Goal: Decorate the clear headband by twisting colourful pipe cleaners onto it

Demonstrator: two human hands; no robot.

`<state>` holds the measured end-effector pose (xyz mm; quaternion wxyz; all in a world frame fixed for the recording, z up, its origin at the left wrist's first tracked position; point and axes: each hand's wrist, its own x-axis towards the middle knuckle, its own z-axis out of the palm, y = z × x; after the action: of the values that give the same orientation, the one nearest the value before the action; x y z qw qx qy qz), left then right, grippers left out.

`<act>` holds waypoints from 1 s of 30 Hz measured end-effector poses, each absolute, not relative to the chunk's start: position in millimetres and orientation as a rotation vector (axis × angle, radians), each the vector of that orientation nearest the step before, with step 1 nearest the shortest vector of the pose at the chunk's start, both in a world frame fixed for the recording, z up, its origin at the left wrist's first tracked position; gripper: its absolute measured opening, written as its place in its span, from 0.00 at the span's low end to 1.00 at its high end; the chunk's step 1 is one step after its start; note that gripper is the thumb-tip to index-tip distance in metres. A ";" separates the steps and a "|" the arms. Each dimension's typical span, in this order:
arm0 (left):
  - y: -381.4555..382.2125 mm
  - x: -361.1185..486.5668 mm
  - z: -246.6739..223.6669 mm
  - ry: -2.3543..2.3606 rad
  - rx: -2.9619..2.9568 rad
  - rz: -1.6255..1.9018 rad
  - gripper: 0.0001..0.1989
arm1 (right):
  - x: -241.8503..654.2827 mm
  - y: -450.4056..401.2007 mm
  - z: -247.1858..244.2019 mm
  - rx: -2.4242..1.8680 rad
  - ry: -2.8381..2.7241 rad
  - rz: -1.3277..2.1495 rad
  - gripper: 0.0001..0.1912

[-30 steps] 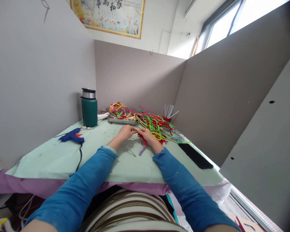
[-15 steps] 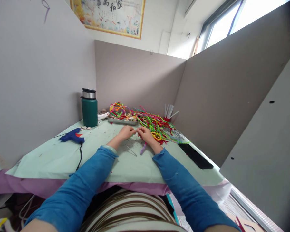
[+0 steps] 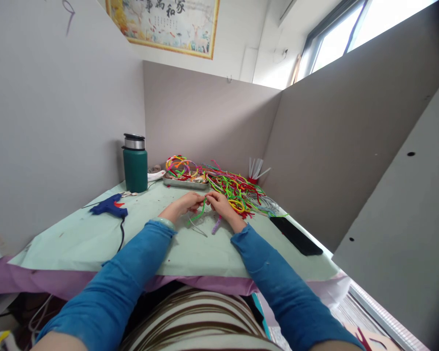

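A green pipe cleaner (image 3: 202, 212) hangs down between my two hands over the middle of the table. My left hand (image 3: 189, 201) pinches it near its upper end. Fingertips of my right hand (image 3: 219, 203) close on it at the same spot, almost touching the left ones. Just below lies a thin bent grey wire (image 3: 198, 229) on the table cover. Beside my right wrist rests a short purple fuzzy piece (image 3: 216, 225). Behind my right hand spreads a heap of coloured pipe cleaners (image 3: 237, 187).
A metal tray (image 3: 185, 185) holding colourful looped pieces stands at the back. To the left are a green bottle (image 3: 135, 168) and a blue glue gun (image 3: 110, 206) with its cord. A black flat object (image 3: 296, 236) lies at right. Grey partitions (image 3: 212, 112) enclose the table.
The green pipe cleaner now shows hanging between my hands, where it was not visible before. My left hand has shifted slightly; the right hand stays nearly in place.
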<state>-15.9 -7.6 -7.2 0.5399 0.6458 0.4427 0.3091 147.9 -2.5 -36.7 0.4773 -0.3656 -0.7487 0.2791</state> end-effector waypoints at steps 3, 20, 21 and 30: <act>-10.5 -16.3 -5.2 1.030 1.495 0.698 0.17 | 148.0 -2.9 -36.6 -0.896 -1.831 0.694 0.10; 4.1 -14.2 -16.4 1.287 2.071 0.818 0.09 | 149.7 1.0 -41.6 -0.963 -1.759 0.744 0.11; 4.3 -14.0 -16.3 1.307 2.109 0.824 0.10 | 149.9 1.6 -42.5 -0.964 -1.759 0.748 0.12; 3.7 -16.1 -14.0 1.406 2.247 0.783 0.12 | 151.9 3.2 -43.7 -0.977 -1.788 0.752 0.16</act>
<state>-16.1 3.7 -14.0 0.1876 0.7986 0.4996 0.2783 151.9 3.2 -43.7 0.4662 -0.3980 -0.7284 0.3062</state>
